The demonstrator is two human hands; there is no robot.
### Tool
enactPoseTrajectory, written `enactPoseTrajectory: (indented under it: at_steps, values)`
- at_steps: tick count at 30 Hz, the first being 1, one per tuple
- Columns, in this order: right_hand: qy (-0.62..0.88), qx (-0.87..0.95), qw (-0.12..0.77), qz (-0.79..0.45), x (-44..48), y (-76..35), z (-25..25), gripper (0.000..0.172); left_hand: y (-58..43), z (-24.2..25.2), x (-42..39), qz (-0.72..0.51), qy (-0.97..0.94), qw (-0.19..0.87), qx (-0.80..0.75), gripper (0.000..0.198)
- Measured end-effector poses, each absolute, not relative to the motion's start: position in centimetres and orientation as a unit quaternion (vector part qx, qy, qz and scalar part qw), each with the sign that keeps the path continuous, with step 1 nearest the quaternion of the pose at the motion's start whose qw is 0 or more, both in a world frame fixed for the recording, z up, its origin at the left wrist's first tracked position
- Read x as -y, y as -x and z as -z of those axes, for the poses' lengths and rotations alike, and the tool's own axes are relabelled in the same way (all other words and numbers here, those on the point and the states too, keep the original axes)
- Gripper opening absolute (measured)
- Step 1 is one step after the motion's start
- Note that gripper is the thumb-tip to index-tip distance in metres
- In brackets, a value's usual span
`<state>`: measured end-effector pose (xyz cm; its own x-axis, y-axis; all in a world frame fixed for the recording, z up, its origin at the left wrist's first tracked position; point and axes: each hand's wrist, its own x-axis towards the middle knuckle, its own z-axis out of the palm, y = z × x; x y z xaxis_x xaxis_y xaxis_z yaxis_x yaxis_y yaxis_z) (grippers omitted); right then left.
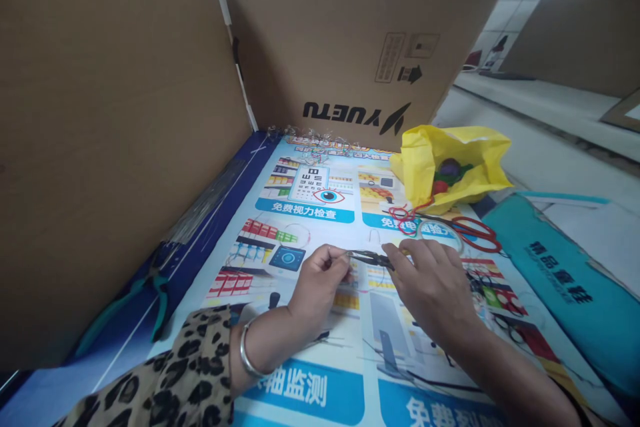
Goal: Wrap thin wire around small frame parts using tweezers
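Observation:
My right hand (435,277) is closed around a pair of dark-jawed pliers (369,257), its jaws pointing left. The tips of the jaws meet the pinched thumb and forefinger of my left hand (323,277). What those fingers hold is too small to make out. A thin bent wire (374,235) lies just beyond the pliers. Past my right hand are red-handled scissors (475,233), with red cord (404,217) and a pale ring-shaped coil (440,230) beside them.
Teal-handled pliers (163,300) and a bundle of straight wires (200,203) lie at the left. Tangled wire pieces (320,140) sit at the back, below cardboard walls (350,33). A yellow bag (420,167) holds coloured balls. At the right is a teal box (555,273).

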<state>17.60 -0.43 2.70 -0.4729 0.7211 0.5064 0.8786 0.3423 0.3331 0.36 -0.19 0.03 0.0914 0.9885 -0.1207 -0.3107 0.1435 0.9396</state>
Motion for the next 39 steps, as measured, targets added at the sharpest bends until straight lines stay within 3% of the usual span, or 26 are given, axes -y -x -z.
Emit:
enactPoseTrajectory:
  at_steps: [18,39]
  values:
    - [0.460,0.816,0.143,0.319,0.43,-18.12,-2.47,0.021,-0.06,-0.14,0.26,-0.502,-0.429,0.604,-0.445,0.011]
    - [0.471,0.831,0.119,0.271,0.11,-18.29,-1.87,0.020,0.00,0.38,0.21,-0.497,-0.430,0.607,-0.447,0.012]
